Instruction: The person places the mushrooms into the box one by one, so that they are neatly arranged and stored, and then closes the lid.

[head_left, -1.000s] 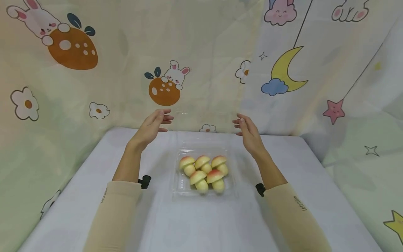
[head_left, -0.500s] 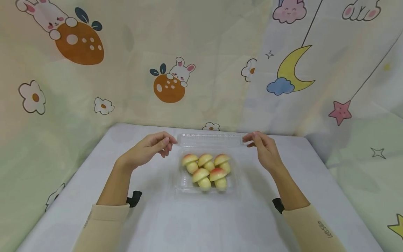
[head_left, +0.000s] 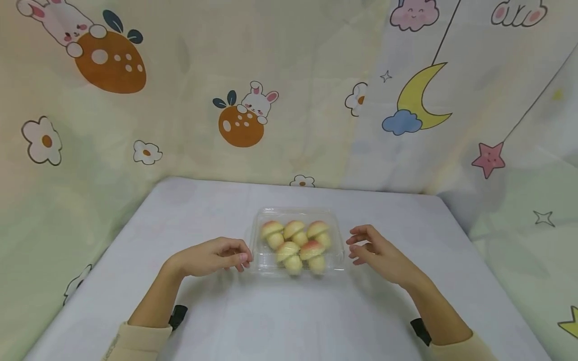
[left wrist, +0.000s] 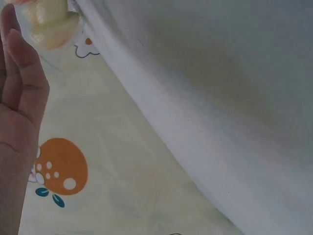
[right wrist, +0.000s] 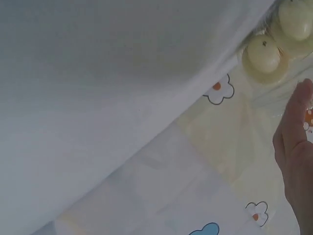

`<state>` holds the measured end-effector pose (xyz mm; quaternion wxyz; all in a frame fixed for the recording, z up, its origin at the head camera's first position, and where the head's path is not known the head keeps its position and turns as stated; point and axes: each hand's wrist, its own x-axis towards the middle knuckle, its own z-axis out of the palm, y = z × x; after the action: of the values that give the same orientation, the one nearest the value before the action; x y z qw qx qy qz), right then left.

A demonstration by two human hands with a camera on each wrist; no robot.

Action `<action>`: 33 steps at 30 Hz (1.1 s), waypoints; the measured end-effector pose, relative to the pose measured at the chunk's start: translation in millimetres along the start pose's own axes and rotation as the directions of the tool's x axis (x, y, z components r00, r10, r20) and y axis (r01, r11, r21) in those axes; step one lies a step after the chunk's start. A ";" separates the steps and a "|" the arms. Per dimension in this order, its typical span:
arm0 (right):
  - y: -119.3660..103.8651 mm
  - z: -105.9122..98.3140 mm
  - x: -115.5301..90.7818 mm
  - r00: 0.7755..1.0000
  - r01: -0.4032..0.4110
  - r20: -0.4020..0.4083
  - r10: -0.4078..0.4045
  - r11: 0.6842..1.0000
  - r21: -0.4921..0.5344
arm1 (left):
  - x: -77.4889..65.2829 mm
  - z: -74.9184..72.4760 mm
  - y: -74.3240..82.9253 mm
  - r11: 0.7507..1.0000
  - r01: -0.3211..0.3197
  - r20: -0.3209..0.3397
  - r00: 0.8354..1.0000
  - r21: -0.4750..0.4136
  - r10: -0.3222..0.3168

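A clear plastic clamshell box (head_left: 266,264) sits in the middle of the table, its see-through lid (head_left: 298,212) lying down over the tray. Inside are several mushroom-shaped pieces (head_left: 289,250) with pale yellow stems and red-tinged caps. At the box's left edge is my left hand (head_left: 214,256), its fingertips right beside the plastic and nothing in its grasp. My right hand (head_left: 384,254) hovers a little off the right edge, fingers loosely bent and holding nothing. Both wrist views catch part of the mushroom pieces (left wrist: 55,29) near a hand.
A white cloth (head_left: 289,321) covers the table. Behind it hangs a pale fabric backdrop (head_left: 307,110) printed with rabbits, flowers, a moon and stars. Dark wrist cameras (head_left: 178,317) sit below each hand.
The raised lid has swung down toward me onto the tray. Both hands have come down and nearer along the box's sides, and the right hand has let go of the lid's edge.
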<state>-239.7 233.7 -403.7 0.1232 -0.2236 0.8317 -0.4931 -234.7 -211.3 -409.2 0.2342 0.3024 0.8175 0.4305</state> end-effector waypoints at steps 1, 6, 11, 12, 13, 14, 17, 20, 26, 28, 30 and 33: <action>0.3 3.1 -1.7 0.999 -0.029 0.016 0.029 0.999 -0.015 | -0.1 2.4 -0.2 0.999 0.000 -0.024 1.000 0.041 0.001; 5.6 13.9 -6.5 0.980 -0.133 0.132 0.146 0.986 -0.104 | 2.5 14.8 1.6 0.975 0.031 -0.129 0.992 0.220 -0.003; 9.7 21.1 -6.8 0.965 -0.165 0.191 0.181 0.981 -0.098 | 3.2 24.0 7.3 0.960 0.141 -0.219 0.972 0.241 -0.087; 9.8 22.5 -6.7 0.963 -0.171 0.194 0.187 0.981 -0.097 | 2.8 25.2 9.2 0.957 0.165 -0.234 0.966 0.239 -0.108; 10.0 23.9 -6.6 0.961 -0.177 0.196 0.193 0.979 -0.097 | 2.5 26.5 10.6 0.951 0.195 -0.248 0.959 0.238 -0.135; 10.1 25.0 -6.6 0.960 -0.181 0.199 0.198 0.979 -0.097 | 2.4 27.7 11.8 0.946 0.221 -0.257 0.953 0.236 -0.158; 9.8 26.3 -8.5 0.954 -0.187 0.221 0.204 0.978 -0.096 | 3.8 31.2 14.6 0.937 0.272 -0.264 0.941 0.219 -0.212; 8.8 25.6 -11.0 0.951 -0.182 0.235 0.203 0.977 -0.108 | 5.1 33.3 15.6 0.936 0.288 -0.257 0.938 0.202 -0.233; 9.5 25.5 -11.5 0.949 -0.176 0.246 0.197 0.979 -0.108 | 5.2 36.5 13.9 0.954 0.253 -0.196 0.956 0.160 -0.220; 10.3 26.8 -10.6 0.947 -0.177 0.257 0.193 0.981 -0.084 | 4.5 37.3 12.1 0.960 0.243 -0.179 0.959 0.136 -0.218; 11.0 28.2 -9.8 0.944 -0.188 0.268 0.195 0.981 -0.051 | 3.8 37.9 10.7 0.966 0.235 -0.166 0.962 0.112 -0.215; 11.8 30.0 -8.8 0.938 -0.213 0.281 0.201 0.977 0.012 | 2.7 38.7 8.3 0.973 0.225 -0.148 0.965 0.045 -0.217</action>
<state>-222.3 220.0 -428.6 0.2946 -0.1993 0.8144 -0.4586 -209.3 -184.0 -422.6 0.2123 0.1850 0.8737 0.3967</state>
